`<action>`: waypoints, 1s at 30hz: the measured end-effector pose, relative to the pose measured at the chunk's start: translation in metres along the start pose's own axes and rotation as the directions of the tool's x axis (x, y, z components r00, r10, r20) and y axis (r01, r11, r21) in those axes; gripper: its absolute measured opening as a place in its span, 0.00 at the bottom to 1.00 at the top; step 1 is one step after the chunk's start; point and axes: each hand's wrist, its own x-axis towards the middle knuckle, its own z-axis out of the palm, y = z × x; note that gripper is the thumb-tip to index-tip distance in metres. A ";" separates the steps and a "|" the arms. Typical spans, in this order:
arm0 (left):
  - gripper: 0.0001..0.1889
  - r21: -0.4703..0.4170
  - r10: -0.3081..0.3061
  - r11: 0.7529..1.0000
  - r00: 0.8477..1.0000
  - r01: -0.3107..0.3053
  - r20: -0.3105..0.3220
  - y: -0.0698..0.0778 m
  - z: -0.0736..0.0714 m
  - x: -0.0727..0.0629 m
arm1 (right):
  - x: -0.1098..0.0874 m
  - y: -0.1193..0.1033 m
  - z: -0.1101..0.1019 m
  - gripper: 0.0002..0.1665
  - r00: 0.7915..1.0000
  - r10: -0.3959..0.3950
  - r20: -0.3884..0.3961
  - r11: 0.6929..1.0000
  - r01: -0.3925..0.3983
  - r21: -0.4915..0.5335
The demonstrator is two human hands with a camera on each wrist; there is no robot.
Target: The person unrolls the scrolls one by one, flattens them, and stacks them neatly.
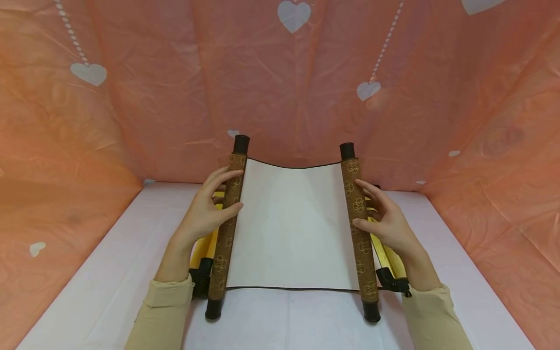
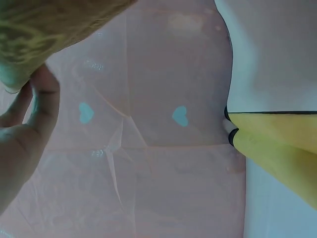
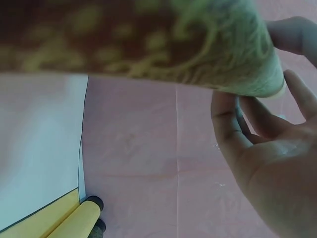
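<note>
A scroll lies partly unrolled before me in the head view, its white sheet stretched between two brown rolls with gold flower patterns and black end knobs. My left hand grips the left roll, thumb and index finger over its top and the other fingers partly hidden behind it. At the right roll, my right hand holds on with thumb and fingertips along the outer side. In the right wrist view, fingers curl beneath the patterned roll. The left wrist view catches only part of my left hand.
Yellow strips show beneath both wrists. A yellow rolled piece borders a white sheet in the left wrist view, and a similar yellow roll appears in the right one. Orange-pink sheeting with white hearts surrounds the white table.
</note>
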 end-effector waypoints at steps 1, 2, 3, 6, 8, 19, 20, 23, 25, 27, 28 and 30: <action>0.34 0.000 0.003 1.000 1.000 -0.003 0.004 0.000 0.000 0.000 | 0.000 0.000 0.000 0.51 1.000 -0.011 0.008 1.000 0.011 0.005; 0.35 -0.001 0.007 1.000 1.000 -0.007 0.009 0.000 0.000 0.000 | 0.000 0.001 0.000 0.50 1.000 -0.017 0.016 1.000 0.017 0.011; 0.35 -0.002 0.012 1.000 1.000 -0.012 0.015 -0.001 0.000 0.000 | 0.000 0.001 0.000 0.50 1.000 -0.019 0.023 1.000 0.019 0.013; 0.34 -0.013 0.023 1.000 0.999 -0.022 0.034 -0.001 0.001 0.000 | -0.001 0.003 -0.001 0.49 0.999 -0.017 0.036 1.000 0.017 0.021; 0.33 -0.027 0.018 0.999 0.999 -0.017 0.040 -0.001 0.001 0.000 | -0.001 0.003 -0.002 0.49 0.999 -0.008 0.041 1.000 0.007 0.022; 0.32 -0.012 0.002 1.000 1.000 -0.002 0.002 -0.001 0.001 0.000 | -0.002 -0.001 -0.003 0.49 0.997 0.066 0.038 0.996 -0.064 -0.066; 0.31 -0.008 -0.001 1.000 1.000 0.001 0.002 -0.001 0.001 0.000 | -0.001 -0.001 -0.003 0.50 0.997 0.072 0.036 0.995 -0.069 -0.072; 0.32 0.007 -0.018 1.000 1.000 0.018 0.001 -0.001 0.001 0.001 | -0.001 -0.001 -0.002 0.52 0.996 0.089 0.029 0.994 -0.086 -0.073; 0.33 0.013 -0.023 1.000 1.000 0.023 -0.001 -0.002 0.001 0.001 | -0.001 -0.001 -0.002 0.52 0.996 0.083 0.025 0.994 -0.081 -0.074; 0.33 0.016 -0.021 1.000 1.000 0.021 -0.007 -0.002 0.001 0.001 | 0.000 0.001 -0.002 0.51 0.997 0.072 0.024 0.995 -0.070 -0.076; 0.32 0.015 -0.017 1.000 1.000 0.018 -0.011 -0.002 0.001 0.001 | 0.000 0.002 -0.002 0.51 0.998 0.062 0.023 0.995 -0.060 -0.082; 0.31 0.013 -0.006 1.000 1.000 0.007 -0.020 -0.002 0.000 0.000 | 0.000 0.002 -0.002 0.50 0.999 0.042 0.021 0.995 -0.039 -0.095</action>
